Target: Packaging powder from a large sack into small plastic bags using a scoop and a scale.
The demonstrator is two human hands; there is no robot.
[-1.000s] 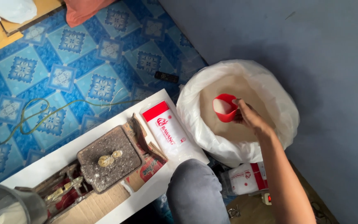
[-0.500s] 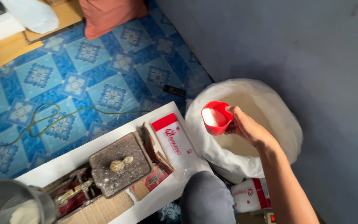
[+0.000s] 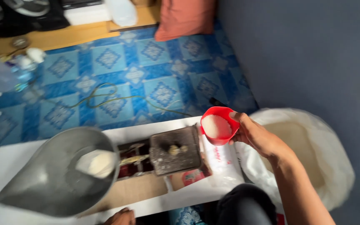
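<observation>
Moved since the earlier frames: the red plastic scoop (image 3: 217, 126), filled with white granules, was inside the large white sack (image 3: 309, 158) and now sits clear of the sack's rim, out at the sack's 9 o'clock and above the white board (image 3: 17, 156). The camera has also swung left, bringing the grey metal scale pan (image 3: 59, 171) into fuller view.

Head view, findings:

- Right hand (image 3: 257, 137): clenched around the scoop, fingers wrapped on its near side, scoop held roughly level. The load looks intact; no spill is visible.
- Left hand (image 3: 121, 216): only a sliver shows at the bottom edge, at 6 o'clock of the pan. Whether it grips anything cannot be told.
- Scale pan: holds a small mound of white granules (image 3: 97, 162). It lies at 9 o'clock from the scoop, well apart.
- Between pan and scoop stands a dark, worn balance scale (image 3: 175, 151) on the board, with a clear printed plastic bag (image 3: 226, 164) lying just below the scoop.
- Sack: open, with pale contents visible, at 4 o'clock from the scoop.
- Beyond: blue patterned floor (image 3: 146, 79), a green cable (image 3: 105, 96), an orange cushion (image 3: 184, 18).

Judgement: the scoop is in transit with a full load, leftward from the sack.
</observation>
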